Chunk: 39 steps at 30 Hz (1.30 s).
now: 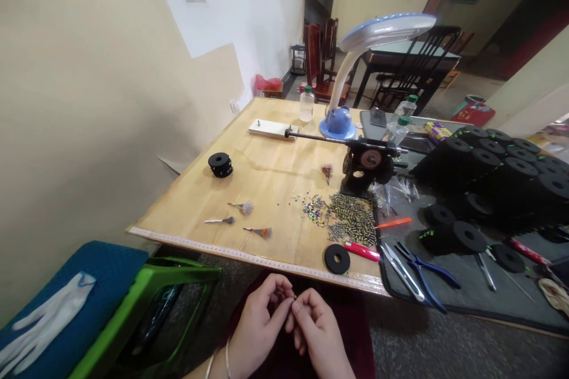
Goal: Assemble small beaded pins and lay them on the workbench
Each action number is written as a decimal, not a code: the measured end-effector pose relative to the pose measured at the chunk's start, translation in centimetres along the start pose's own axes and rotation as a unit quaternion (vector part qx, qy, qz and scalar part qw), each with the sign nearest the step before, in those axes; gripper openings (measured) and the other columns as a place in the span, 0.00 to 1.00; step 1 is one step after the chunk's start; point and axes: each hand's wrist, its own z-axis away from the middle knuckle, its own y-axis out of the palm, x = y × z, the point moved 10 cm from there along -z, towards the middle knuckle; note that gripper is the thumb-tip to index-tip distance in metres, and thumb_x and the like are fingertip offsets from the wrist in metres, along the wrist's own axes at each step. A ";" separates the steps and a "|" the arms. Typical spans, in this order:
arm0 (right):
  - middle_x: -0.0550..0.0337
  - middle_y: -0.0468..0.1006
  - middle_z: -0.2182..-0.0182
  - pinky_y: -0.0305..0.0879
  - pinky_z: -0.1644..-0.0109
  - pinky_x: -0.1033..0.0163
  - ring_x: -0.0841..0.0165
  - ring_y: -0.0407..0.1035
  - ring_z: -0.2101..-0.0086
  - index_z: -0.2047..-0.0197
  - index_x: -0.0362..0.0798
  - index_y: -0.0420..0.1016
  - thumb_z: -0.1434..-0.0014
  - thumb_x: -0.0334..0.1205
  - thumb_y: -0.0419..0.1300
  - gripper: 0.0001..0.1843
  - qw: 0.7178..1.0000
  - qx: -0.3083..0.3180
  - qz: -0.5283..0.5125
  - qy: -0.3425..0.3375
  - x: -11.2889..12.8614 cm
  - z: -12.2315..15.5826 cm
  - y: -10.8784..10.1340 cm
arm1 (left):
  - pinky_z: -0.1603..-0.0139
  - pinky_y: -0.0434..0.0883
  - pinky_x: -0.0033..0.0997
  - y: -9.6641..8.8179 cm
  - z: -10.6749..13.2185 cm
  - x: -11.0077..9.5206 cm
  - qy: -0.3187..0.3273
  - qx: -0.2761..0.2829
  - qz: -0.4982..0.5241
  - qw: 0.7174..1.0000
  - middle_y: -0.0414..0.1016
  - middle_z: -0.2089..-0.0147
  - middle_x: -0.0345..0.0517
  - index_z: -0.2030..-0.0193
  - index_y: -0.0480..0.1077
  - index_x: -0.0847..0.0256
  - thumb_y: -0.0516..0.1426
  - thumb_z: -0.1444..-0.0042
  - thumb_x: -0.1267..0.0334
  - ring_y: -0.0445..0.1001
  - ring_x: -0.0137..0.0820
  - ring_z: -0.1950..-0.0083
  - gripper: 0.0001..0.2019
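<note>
Just below the table's front edge, my left hand [265, 311] and my right hand [316, 321] meet at the fingertips. Both are closed in a pinch around something tiny that I cannot make out, as the fingers cover most of it. A black foam ring [331, 259] lies on the tabletop beyond my right hand. Beside it is a red lighter-like stick [362, 251]. Further in are a heap of small dark metal-and-yellow pieces [353, 216] and a scatter of coloured beads [313, 209]. Several small bundles, one orange-tipped [262, 232], lie to the left.
A black clamp-like device [365, 163] with a long rod stands behind the heap, near a blue desk lamp [338, 123]. Blue pliers [429, 272], tweezers [403, 272] and stacked black foam rolls [511, 172] occupy the grey mat. A green stool [133, 302] is at left.
</note>
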 end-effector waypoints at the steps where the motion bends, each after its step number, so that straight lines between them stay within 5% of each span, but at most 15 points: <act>1: 0.68 0.69 0.83 0.45 0.85 0.73 0.79 0.52 0.88 0.72 0.49 0.62 0.50 0.65 0.60 0.26 1.000 -0.001 0.007 0.003 -0.1 0.0 -0.1 | 0.63 0.69 0.30 -0.1 0.1 -0.2 0.014 -0.003 -0.021 1.000 0.75 0.68 0.43 0.64 0.70 0.58 0.58 0.45 0.65 0.73 0.33 0.67 0.02; 10: 0.72 0.63 0.86 0.46 0.81 0.70 0.76 0.52 0.85 0.69 0.48 0.62 0.43 0.60 0.57 0.21 0.997 -0.015 0.057 -0.050 0.5 -0.1 -0.7 | 0.57 0.69 0.33 -0.5 0.7 -1.3 0.080 0.005 -0.101 0.992 0.78 0.64 0.47 0.58 0.74 0.54 0.58 0.45 0.68 0.74 0.37 0.62 0.08; 16: 0.69 0.63 0.82 0.52 0.77 0.68 0.73 0.58 0.81 0.71 0.49 0.63 0.38 0.49 0.55 0.15 0.980 -0.026 0.162 -0.112 2.1 0.2 -1.1 | 0.56 0.70 0.34 0.5 -0.3 1.1 -0.066 0.063 0.026 0.995 0.77 0.63 0.47 0.61 0.73 0.60 0.59 0.46 0.65 0.74 0.37 0.60 0.06; 24: 0.63 0.72 0.78 0.58 0.72 0.68 0.70 0.66 0.77 0.71 0.49 0.68 0.38 0.37 0.54 0.10 0.912 -0.022 0.352 -0.211 4.5 1.4 -0.2 | 0.66 0.65 0.26 0.6 -0.9 0.2 -0.045 0.079 0.085 0.992 0.68 0.73 0.39 0.72 0.69 0.63 0.60 0.46 0.60 0.66 0.28 0.69 0.09; 30: 0.61 0.76 0.74 0.61 0.68 0.67 0.68 0.69 0.73 0.69 0.49 0.71 0.39 0.33 0.55 0.08 0.865 -0.015 0.412 -0.287 6.7 2.5 1.0 | 0.77 0.58 0.22 0.8 -0.5 0.0 -0.120 0.106 0.244 0.956 0.66 0.76 0.36 0.70 0.63 0.61 0.60 0.45 0.54 0.61 0.23 0.78 0.14; 39: 0.55 0.77 0.62 0.64 0.59 0.58 0.61 0.67 0.61 0.65 0.51 0.74 0.40 0.29 0.56 0.08 0.753 -0.102 0.507 -0.407 10.6 3.9 -0.5 | 0.79 0.52 0.18 -1.7 0.1 -4.5 -0.111 0.109 0.411 0.898 0.63 0.77 0.34 0.71 0.64 0.62 0.62 0.44 0.61 0.56 0.19 0.79 0.11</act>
